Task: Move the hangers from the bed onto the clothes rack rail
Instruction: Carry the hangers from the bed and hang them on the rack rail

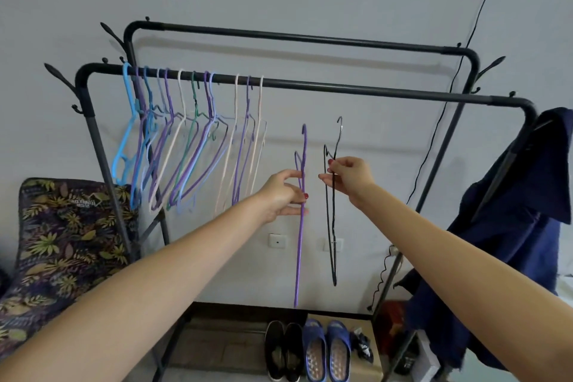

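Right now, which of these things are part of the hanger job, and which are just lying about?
Part of the job:
purple hanger, held by left hand
black hanger, held by right hand
front rail
hung hangers

Just lying about:
black shoes
blue slippers
navy garment
leaf-print cushion

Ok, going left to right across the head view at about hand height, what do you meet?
Leaf-print cushion → bunch of hangers on the front rail → left hand holding a purple hanger → right hand holding a black wire hanger → dark blue cloth draped on the rack's right end.
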